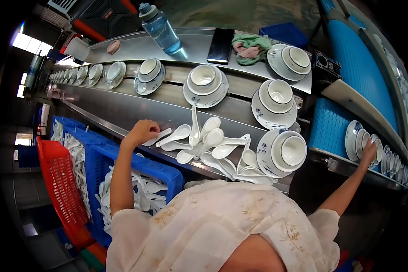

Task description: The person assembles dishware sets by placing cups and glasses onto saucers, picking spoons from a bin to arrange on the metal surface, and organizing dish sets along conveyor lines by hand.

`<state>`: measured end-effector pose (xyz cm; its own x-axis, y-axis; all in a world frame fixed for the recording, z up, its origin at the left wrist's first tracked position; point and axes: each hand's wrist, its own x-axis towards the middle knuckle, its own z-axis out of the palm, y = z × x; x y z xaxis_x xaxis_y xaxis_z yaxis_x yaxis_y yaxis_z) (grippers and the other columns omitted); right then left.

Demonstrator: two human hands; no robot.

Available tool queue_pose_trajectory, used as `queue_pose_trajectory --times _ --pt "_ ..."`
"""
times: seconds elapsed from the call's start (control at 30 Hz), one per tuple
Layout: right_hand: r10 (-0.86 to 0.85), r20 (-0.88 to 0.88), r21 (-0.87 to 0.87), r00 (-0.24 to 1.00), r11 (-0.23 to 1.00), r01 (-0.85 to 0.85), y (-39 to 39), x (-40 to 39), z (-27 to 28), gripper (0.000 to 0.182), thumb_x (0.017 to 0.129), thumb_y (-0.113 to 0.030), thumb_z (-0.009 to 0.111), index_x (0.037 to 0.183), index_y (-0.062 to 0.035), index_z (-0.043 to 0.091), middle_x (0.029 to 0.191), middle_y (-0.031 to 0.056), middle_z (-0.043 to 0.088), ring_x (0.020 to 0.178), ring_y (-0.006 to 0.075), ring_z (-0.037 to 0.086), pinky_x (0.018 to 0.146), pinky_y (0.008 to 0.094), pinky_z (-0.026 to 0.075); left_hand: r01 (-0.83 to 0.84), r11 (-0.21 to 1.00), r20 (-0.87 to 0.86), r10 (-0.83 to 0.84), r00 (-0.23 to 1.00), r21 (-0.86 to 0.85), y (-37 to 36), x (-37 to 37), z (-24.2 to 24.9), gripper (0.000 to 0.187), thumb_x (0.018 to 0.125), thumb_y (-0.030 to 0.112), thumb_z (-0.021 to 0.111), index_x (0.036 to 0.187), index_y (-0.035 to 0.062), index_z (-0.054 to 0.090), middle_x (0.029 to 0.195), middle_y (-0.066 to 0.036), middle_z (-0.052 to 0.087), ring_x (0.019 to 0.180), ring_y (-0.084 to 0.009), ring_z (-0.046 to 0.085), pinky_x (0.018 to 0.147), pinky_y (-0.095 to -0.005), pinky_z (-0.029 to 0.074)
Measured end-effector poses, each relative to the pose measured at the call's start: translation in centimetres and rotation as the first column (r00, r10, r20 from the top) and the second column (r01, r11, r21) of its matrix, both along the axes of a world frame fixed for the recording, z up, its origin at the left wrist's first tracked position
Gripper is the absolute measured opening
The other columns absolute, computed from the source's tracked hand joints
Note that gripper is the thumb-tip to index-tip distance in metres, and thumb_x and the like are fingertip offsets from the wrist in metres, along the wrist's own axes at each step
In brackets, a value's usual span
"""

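Observation:
My left hand (143,132) is over the near edge of the steel table, fingers curled at a white soup spoon (158,137). The fingertips hide part of that spoon. Beside it lies a loose pile of white spoons (208,140). Far to the right, my right hand (369,152) has its fingers around the rim of a small white bowl (362,140), which stands over a plate (350,139) on the blue belt. Between my arms sits another set, a bowl (293,150) nested on a blue-patterned plate (266,165), touching the spoons.
Plate-and-bowl sets (206,86) line the conveyor toward the far left. Behind are a water bottle (163,31), a phone (220,45) and cloths (250,47). Blue crates (170,174) and a red basket (61,190) with spoons stand at left. A board (360,109) borders the blue belt.

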<state>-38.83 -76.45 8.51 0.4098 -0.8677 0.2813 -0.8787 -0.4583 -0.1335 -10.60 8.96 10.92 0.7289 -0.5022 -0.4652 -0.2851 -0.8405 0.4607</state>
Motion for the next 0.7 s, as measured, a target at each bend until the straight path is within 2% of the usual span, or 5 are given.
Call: queue_pose_trajectory --times 0.17,0.27,0.4,0.6,0.7 --pt "0.129 0.205 0.498 0.970 0.839 -0.217 1.8 0.0 0.4 0.052 0.081 -0.031 0.057 0.123 0.0001 0.050 0.112 0.0193 0.058 0.102 0.0300 0.056 0.087 0.0380 0.042 -0.208 0.968 0.133 0.226 0.965 -0.141 0.4 2.5 -1.5 0.013 0.070 0.011 0.061 0.075 -0.0008 0.060 0.064 -0.012 0.058 0.057 -0.0203 0.056 0.057 -0.0332 0.045" --pt "0.415 0.084 0.369 0.906 0.832 -0.415 3.1 0.7 -0.1 0.049 0.080 -0.026 0.056 0.121 0.0007 0.051 0.111 0.0194 0.058 0.101 0.0299 0.056 0.086 0.0378 0.043 -0.303 0.914 0.200 0.361 0.911 -0.271 -1.2 5.3 -4.2 0.012 0.073 0.011 0.060 0.075 -0.0008 0.061 0.063 -0.011 0.059 0.055 -0.0179 0.056 0.054 -0.0300 0.044" --pt "0.312 0.100 0.414 0.945 0.851 -0.325 9.1 3.6 1.8 0.045 0.078 -0.022 0.055 0.116 0.0018 0.054 0.106 0.0208 0.061 0.099 0.0314 0.058 0.085 0.0370 0.043 -0.729 0.545 -0.419 0.597 0.684 -0.413 -5.4 6.3 -3.4 0.016 0.078 0.014 0.059 0.087 0.0006 0.063 0.072 -0.005 0.062 0.060 -0.0095 0.056 0.051 -0.0213 0.044" --pt "0.062 0.685 0.525 0.726 0.649 -0.551 13.8 3.8 0.7 0.035 0.078 -0.010 0.055 0.112 -0.0008 0.057 0.097 0.0070 0.062 0.088 0.0161 0.056 0.078 0.0297 0.045 -0.516 0.804 -0.269 0.448 0.852 -0.295 -7.6 3.9 -1.3 0.023 0.079 0.016 0.062 0.093 -0.0010 0.063 0.074 -0.005 0.062 0.060 -0.0103 0.057 0.054 -0.0224 0.045" --pt "0.100 0.693 0.541 0.714 0.583 -0.606 16.4 6.3 -0.6 0.028 0.078 -0.006 0.053 0.106 -0.0022 0.059 0.096 0.0052 0.062 0.085 0.0129 0.056 0.076 0.0278 0.045 -0.361 0.870 -0.292 0.268 0.918 -0.336 -10.2 2.3 -0.7 0.025 0.077 0.020 0.066 0.090 -0.0004 0.063 0.074 -0.004 0.063 0.063 -0.0096 0.056 0.058 -0.0238 0.046"
